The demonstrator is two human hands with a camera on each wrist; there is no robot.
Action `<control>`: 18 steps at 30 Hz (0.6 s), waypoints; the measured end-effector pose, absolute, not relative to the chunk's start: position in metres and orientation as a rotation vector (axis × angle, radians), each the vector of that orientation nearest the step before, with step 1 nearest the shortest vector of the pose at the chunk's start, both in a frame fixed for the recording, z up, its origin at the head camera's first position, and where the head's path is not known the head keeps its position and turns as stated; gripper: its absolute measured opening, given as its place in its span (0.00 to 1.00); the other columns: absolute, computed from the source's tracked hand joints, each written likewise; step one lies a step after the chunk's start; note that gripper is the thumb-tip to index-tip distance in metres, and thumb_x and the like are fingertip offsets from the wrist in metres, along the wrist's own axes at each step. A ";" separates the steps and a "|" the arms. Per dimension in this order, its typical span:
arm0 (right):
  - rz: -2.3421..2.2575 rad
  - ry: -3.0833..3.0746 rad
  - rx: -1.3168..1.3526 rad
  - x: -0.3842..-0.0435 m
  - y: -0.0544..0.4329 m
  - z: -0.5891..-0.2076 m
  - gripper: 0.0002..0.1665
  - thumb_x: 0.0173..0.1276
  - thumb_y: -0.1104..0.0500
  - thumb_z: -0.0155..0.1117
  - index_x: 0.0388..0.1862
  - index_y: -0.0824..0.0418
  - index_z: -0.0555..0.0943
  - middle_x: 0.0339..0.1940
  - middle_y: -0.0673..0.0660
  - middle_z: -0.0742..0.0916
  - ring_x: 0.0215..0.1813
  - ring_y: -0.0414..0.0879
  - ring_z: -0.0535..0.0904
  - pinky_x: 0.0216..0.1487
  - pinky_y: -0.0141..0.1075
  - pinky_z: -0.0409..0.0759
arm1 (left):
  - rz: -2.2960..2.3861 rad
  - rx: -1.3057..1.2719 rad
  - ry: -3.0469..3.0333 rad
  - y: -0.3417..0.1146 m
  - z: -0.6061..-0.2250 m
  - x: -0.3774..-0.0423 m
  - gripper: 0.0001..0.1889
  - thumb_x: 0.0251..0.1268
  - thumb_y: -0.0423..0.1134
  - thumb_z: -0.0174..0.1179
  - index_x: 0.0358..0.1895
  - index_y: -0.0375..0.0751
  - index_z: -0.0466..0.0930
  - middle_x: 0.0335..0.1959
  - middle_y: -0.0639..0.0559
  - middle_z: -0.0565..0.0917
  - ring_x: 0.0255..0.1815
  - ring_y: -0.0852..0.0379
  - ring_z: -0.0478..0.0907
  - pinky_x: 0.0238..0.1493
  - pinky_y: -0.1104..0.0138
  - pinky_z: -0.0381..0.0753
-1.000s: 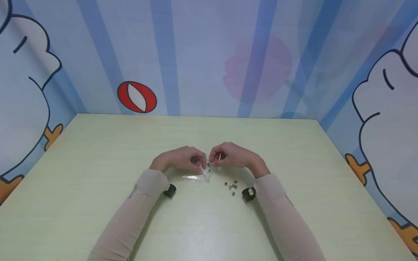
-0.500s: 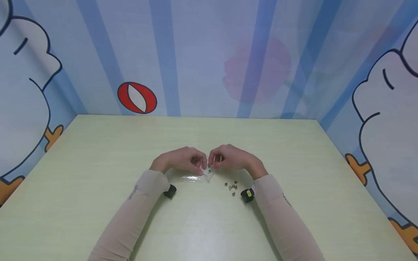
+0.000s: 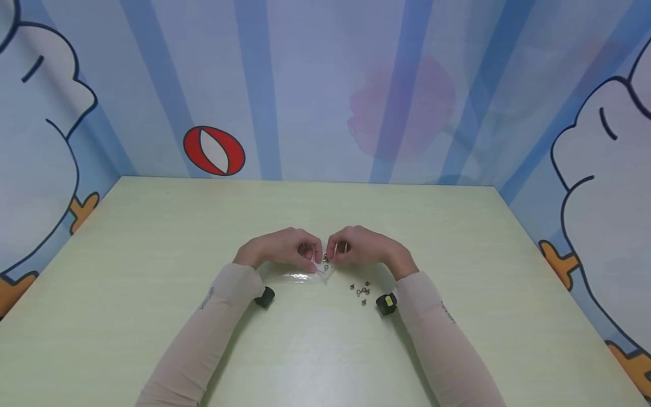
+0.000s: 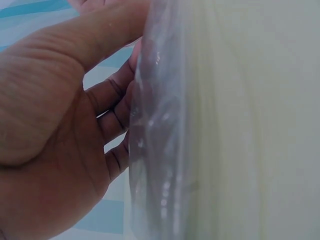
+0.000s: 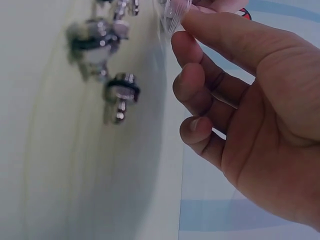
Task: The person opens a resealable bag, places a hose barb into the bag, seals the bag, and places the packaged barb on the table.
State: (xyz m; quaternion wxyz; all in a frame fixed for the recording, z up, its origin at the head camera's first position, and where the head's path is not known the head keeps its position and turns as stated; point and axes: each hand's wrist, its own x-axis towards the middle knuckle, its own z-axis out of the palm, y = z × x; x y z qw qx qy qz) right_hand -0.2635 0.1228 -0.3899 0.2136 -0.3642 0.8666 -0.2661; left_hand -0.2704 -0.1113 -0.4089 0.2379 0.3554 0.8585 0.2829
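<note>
In the head view my left hand [image 3: 285, 249] grips a clear plastic bag [image 3: 295, 277] near its right end, thumb in front and fingers behind. The bag's film [image 4: 160, 120] hangs along the fingertips in the left wrist view. My right hand [image 3: 366, 246] meets the left at the bag's end, thumb and forefinger pinching the film edge [image 5: 173, 15]. Its other fingers curl loosely with nothing in them. A couple of small shiny metal pieces [image 3: 326, 267] show at the bag's end between the hands. In the right wrist view, loose metal pieces [image 5: 121, 95] have stems and dark bands.
Several loose metal pieces [image 3: 363, 291] lie in a small cluster on the pale table [image 3: 315, 350], close to the right wrist's black camera [image 3: 386, 304]. A patterned blue cloth wall [image 3: 325, 102] stands behind the table's back edge.
My right hand has dipped slightly toward the table at the bag's end. The left hand and the loose cluster have stayed in place.
</note>
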 end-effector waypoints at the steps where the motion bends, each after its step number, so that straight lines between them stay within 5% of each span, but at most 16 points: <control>1: -0.734 2.406 -1.006 -0.263 0.124 -0.389 0.05 0.70 0.64 0.65 0.41 0.56 0.85 0.37 0.48 0.85 0.38 0.42 0.79 0.42 0.35 0.77 | 0.780 0.973 2.348 -0.111 -0.408 -0.270 0.06 0.64 0.41 0.69 0.40 0.52 0.82 0.30 0.55 0.77 0.34 0.57 0.72 0.40 0.64 0.70; 18: -0.734 2.351 -0.936 -0.266 0.144 -0.382 0.07 0.70 0.63 0.63 0.44 0.56 0.85 0.37 0.49 0.85 0.39 0.45 0.79 0.41 0.38 0.76 | 0.796 0.969 2.340 -0.111 -0.409 -0.270 0.06 0.63 0.39 0.70 0.40 0.50 0.83 0.29 0.55 0.76 0.32 0.58 0.72 0.39 0.65 0.69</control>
